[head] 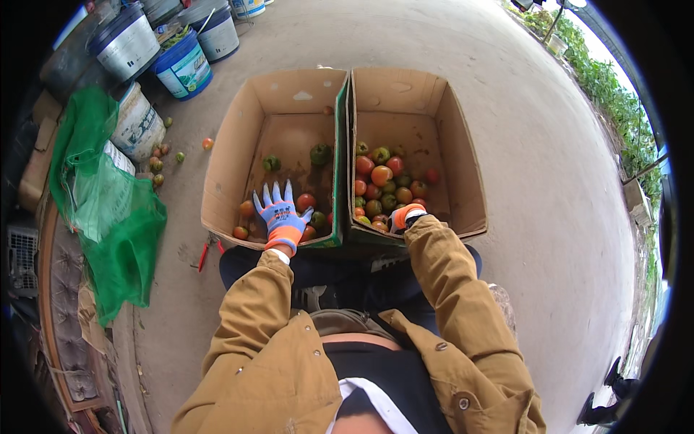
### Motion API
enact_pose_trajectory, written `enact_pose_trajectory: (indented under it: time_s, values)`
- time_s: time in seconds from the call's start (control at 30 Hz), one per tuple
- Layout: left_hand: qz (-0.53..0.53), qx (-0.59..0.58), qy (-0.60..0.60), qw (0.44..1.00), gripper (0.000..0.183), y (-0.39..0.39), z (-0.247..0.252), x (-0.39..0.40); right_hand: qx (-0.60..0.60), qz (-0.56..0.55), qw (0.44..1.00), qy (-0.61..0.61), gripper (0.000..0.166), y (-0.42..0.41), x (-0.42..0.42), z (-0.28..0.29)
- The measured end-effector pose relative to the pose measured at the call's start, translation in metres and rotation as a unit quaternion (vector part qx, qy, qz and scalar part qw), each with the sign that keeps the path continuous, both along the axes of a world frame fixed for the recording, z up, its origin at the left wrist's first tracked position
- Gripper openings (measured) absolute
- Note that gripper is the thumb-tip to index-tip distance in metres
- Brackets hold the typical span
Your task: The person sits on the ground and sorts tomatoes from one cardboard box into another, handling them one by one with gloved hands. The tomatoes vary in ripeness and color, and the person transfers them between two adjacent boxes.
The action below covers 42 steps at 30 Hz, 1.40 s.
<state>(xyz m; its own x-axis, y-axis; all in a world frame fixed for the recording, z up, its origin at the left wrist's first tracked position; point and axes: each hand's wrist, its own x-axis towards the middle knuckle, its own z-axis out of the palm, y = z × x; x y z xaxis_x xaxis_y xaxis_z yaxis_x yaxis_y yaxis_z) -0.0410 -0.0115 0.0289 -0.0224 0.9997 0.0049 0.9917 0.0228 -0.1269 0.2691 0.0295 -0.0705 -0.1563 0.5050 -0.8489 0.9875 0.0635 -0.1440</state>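
Observation:
Two open cardboard boxes stand side by side before me, the left box [230, 157] and the right box [461, 157]. My left hand [281, 214], in a blue and orange work glove, is spread flat with fingers apart inside the left box, next to a red tomato [306, 202]. Green tomatoes [320, 154] lie farther back in that box. In the right box is a pile of red and green tomatoes [381, 174]. My right hand [406, 217], gloved too, is at the pile's near edge; its fingers are partly hidden, so what it holds does not show.
Red-handled pliers or shears [203, 257] lie on the floor left of the boxes. Loose tomatoes [157, 164] lie near a white bucket [138, 122] and a green mesh bag [124, 244]. Blue buckets [183, 68] stand at the back left. Another person's feet [602, 401] show at lower right.

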Motion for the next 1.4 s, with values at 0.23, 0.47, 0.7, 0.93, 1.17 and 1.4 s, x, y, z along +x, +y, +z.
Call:
enact_pose_trajectory:
  time_s: [0.23, 0.47, 0.7, 0.93, 1.17, 1.4]
  values:
    - [-0.104, 0.18, -0.173, 0.963, 0.086, 0.012, -0.02, -0.013, 0.002, -0.352, 0.636, 0.687, 0.057, -0.039, -0.001, 0.12]
    - [-0.365, 0.307, -0.436, 0.763, 0.08, -0.016, 0.104, 0.081, 0.002, -0.284, 0.439, 0.852, 0.096, -0.08, -0.036, 0.196]
    - [-0.408, 0.307, -0.37, 0.776, 0.066, -0.034, 0.131, 0.098, 0.077, -0.235, 0.518, 0.819, 0.084, -0.087, -0.034, 0.194]
    - [-0.398, 0.285, -0.419, 0.765, 0.06, -0.037, 0.122, 0.096, 0.093, -0.181, 0.552, 0.809, 0.074, -0.083, -0.037, 0.198]
    - [-0.218, 0.353, -0.306, 0.857, 0.054, -0.013, 0.082, 0.029, 0.21, -0.182, 0.8, 0.532, 0.043, -0.029, 0.01, 0.139]
    - [0.088, -0.056, 0.011, 0.994, 0.08, -0.004, 0.008, -0.042, 0.089, -0.095, 0.991, -0.017, 0.053, -0.005, 0.037, 0.037]
